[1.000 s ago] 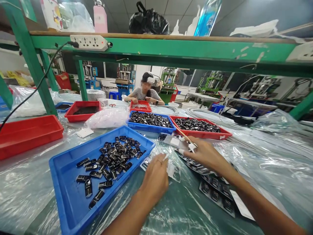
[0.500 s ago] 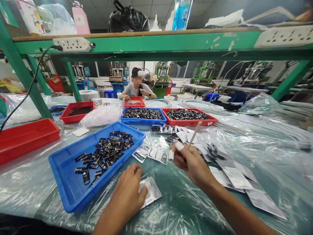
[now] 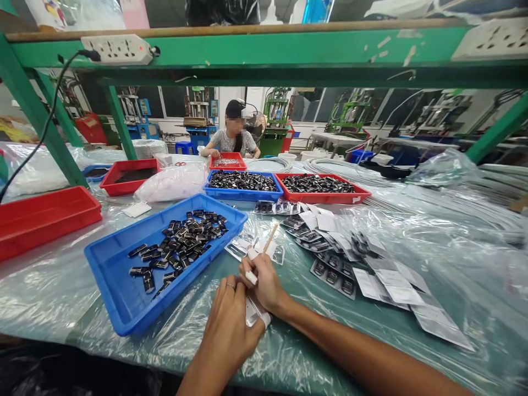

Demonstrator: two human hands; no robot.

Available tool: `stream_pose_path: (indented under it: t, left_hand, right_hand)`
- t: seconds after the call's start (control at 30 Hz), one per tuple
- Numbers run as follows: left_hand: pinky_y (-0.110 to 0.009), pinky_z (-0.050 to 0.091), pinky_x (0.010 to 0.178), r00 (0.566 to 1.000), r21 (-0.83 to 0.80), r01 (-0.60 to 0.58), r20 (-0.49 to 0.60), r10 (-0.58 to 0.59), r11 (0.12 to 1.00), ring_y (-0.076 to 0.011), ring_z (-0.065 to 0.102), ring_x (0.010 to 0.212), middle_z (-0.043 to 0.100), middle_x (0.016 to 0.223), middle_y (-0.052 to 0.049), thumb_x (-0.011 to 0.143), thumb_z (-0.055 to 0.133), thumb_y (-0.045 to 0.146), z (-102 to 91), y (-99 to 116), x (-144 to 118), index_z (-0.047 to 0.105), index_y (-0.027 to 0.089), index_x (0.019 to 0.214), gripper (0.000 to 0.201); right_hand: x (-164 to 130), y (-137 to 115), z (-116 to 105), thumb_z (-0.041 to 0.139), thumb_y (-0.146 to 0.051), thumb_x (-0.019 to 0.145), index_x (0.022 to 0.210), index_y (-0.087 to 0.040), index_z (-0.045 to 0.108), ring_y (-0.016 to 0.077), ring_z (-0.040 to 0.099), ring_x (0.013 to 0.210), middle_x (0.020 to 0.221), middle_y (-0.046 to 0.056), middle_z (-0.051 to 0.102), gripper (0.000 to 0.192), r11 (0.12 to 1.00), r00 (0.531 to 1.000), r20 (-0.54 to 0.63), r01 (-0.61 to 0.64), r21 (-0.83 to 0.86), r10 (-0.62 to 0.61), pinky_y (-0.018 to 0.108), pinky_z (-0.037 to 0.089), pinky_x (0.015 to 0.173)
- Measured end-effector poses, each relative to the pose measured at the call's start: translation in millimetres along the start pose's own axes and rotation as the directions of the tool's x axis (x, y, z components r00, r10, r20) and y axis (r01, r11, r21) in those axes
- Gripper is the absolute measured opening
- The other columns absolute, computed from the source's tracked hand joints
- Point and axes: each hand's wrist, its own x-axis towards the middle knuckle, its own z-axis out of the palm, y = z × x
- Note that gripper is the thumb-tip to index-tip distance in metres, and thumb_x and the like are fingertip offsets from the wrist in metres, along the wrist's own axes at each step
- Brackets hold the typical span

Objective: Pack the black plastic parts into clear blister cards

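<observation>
Near the front edge of the green surface covered in clear plastic film [image 3: 289, 357], to the right of the large blue rectangular plastic tray [image 3: 111, 300], both bare hands meet over a small flat silvery pack [image 3: 252, 312]. The pack lies on the surface, partly hidden beneath them. The right hand [image 3: 264, 278] has a closed grip around a thin pale wooden stick [image 3: 270, 237], which slants up and away; white coverings wrap two of its fingertips. The left hand [image 3: 231, 313] rests with fingers bent at the pack and its white-tipped thumb at the near right; whether its grip is closed on the pack, I cannot tell. Small glossy black pieces [image 3: 185, 239] lie loose in the tray. Just beyond the right hand are clear flat packs [image 3: 237, 247]; farther right, overlapping silver-backed blister packs [image 3: 396, 286] spread across the surface.
</observation>
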Motion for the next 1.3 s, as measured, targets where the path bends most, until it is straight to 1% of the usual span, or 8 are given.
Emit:
stream_pose_path:
  t: [0.27,0.43,0.57,0.67,0.8,0.93,1.1,1.3]
  left_hand:
    - [-0.053,0.034,0.106,0.999,0.006,-0.045,0.005,0.045,0.999,-0.0331,0.043,0.119,0.047,0.123,-0.014,0.083,0.049,0.032,-0.2,4.9,-3.2,0.05,0.015,0.125,0.045]
    - [-0.054,0.035,0.104,0.997,0.042,-0.012,-0.077,0.015,0.999,-0.0348,0.042,0.119,0.047,0.126,-0.014,0.079,0.061,0.045,-13.8,3.4,-16.1,0.048,0.016,0.13,0.06]
    - [-0.048,0.04,0.097,0.994,0.073,-0.002,-0.107,0.01,0.997,-0.0308,0.047,0.11,0.05,0.115,-0.012,0.083,0.054,0.031,-17.8,-7.3,-28.8,0.052,0.018,0.123,0.042]
    - [-0.049,0.04,0.097,0.992,0.062,-0.005,-0.124,0.013,0.998,-0.0313,0.046,0.11,0.049,0.115,-0.012,0.081,0.055,0.028,-14.5,-11.5,-31.5,0.052,0.018,0.121,0.041]
    - [-0.047,0.043,0.092,0.99,0.018,-0.009,-0.14,0.012,1.0,-0.0291,0.048,0.102,0.05,0.108,-0.01,0.08,0.056,0.027,-12.5,-11.7,-29.2,0.054,0.018,0.114,0.035]
    - [-0.048,0.043,0.091,0.986,-0.012,-0.009,-0.169,0.006,1.0,-0.0293,0.047,0.102,0.05,0.108,-0.01,0.08,0.056,0.027,-12.8,-11.5,-27.4,0.053,0.018,0.112,0.034]
    - [-0.05,0.042,0.094,0.984,0.041,0.004,-0.176,0.003,0.999,-0.0305,0.045,0.104,0.049,0.11,-0.012,0.081,0.055,0.03,-10.6,-12.8,-27.9,0.05,0.015,0.12,0.041]
    - [-0.049,0.042,0.091,0.985,0.119,0.06,-0.17,-0.039,0.991,-0.0301,0.047,0.099,0.049,0.103,-0.011,0.082,0.052,0.029,-8.8,-8.5,-28.2,0.055,0.015,0.111,0.032]
  right_hand:
    - [-42.5,-24.6,-17.5,0.063,-0.047,0.081,0.046,-0.019,0.033,0.0067,0.016,0.039,0.043,-0.006,0.022,0.054,0.98,0.978,0.067,-0.198,-0.002,0.198,0.027,0.01,0.043]
    - [-26.0,-29.0,-7.5,0.063,-0.045,0.08,0.045,-0.019,0.032,0.0063,0.013,0.039,0.044,-0.007,0.018,0.053,0.987,0.992,0.08,-0.11,0.118,0.101,0.026,0.01,0.043]
    - [-9.6,-12.4,10.6,0.063,-0.044,0.079,0.045,-0.019,0.032,0.0062,0.013,0.038,0.041,-0.007,0.019,0.052,0.986,0.995,0.064,-0.082,0.144,0.073,0.026,0.008,0.042]
    - [-4.7,-0.5,19.1,0.063,-0.047,0.078,0.044,-0.02,0.031,0.0061,0.014,0.037,0.041,-0.007,0.019,0.054,0.989,0.999,0.031,-0.041,0.14,0.037,0.026,0.008,0.042]
    - [-2.8,9.4,23.0,0.06,-0.049,0.08,0.046,-0.02,0.034,0.0075,0.018,0.038,0.043,-0.006,0.022,0.052,0.999,0.998,0.061,-0.02,0.037,0.018,0.026,0.009,0.041]
    - [-6.2,15.3,20.7,0.056,-0.049,0.084,0.047,-0.02,0.036,0.0098,0.023,0.043,0.045,-0.004,0.027,0.051,0.996,0.994,0.112,0.014,-0.085,-0.005,0.027,0.017,0.044]
    - [-13.3,13.9,14.9,0.047,-0.055,0.091,0.048,-0.021,0.036,0.0127,0.026,0.048,0.047,-0.003,0.027,0.056,0.971,0.973,0.219,-0.022,-0.24,0.077,0.03,0.023,0.051]
    - [-38.2,-3.8,1.9,0.049,-0.054,0.091,0.051,-0.021,0.038,0.0141,0.032,0.052,0.052,-0.001,0.034,0.053,0.933,0.964,0.201,-0.095,-0.347,0.173,0.029,0.025,0.051]
